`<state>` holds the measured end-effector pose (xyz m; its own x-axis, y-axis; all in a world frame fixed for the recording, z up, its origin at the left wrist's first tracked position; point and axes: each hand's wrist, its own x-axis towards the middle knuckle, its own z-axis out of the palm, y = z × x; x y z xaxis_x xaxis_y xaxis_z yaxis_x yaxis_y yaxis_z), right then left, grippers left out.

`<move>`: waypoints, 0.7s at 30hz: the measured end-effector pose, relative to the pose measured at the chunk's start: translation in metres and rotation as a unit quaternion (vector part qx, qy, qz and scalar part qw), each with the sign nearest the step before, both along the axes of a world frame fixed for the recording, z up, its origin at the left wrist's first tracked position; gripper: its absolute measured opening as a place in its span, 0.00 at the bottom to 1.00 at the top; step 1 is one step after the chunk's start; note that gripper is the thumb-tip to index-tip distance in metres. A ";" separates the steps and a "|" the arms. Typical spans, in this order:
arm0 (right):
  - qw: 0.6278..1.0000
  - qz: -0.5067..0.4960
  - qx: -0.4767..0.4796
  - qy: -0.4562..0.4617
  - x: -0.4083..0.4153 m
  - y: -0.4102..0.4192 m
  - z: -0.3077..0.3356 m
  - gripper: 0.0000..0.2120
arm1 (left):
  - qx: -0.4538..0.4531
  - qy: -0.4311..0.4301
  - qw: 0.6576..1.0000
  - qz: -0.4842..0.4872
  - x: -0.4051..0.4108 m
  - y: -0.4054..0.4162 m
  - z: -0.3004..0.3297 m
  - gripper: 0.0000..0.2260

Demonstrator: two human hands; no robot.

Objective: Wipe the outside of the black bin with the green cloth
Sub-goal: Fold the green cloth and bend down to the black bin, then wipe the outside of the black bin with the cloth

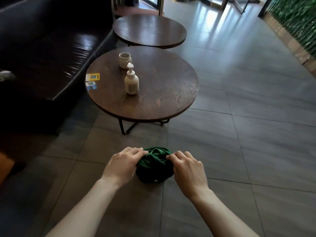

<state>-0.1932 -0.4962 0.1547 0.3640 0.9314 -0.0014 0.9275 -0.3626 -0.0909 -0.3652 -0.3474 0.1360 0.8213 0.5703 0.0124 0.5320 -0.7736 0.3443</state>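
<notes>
Two round tables are seen: the near table (153, 93) and the far table (148, 31). On the near table one pump bottle (131, 81), one white cup (125, 59) and two small cards (92, 81) are placed. One dark sofa (42, 53) is seen at the left. One green cloth (154, 165) is held bunched above the tiled floor (239, 134), between the two hands. The left hand (124, 165) is closed on its left side and the right hand (187, 170) is closed on its right side, the fingers curled into the folds. The black bin cannot be seen.
</notes>
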 end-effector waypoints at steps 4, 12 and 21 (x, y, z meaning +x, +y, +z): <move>1.000 -0.008 0.003 0.014 0.004 -0.020 -0.049 0.18 | -0.010 0.013 1.000 -0.019 0.002 -0.017 -0.049 0.27; 0.999 -0.013 0.000 0.032 0.003 -0.039 -0.147 0.20 | -0.012 0.031 0.999 -0.032 0.003 -0.033 -0.142 0.29; 0.999 -0.018 0.030 0.041 0.013 -0.033 -0.260 0.21 | -0.002 0.037 0.998 -0.045 0.018 -0.022 -0.245 0.27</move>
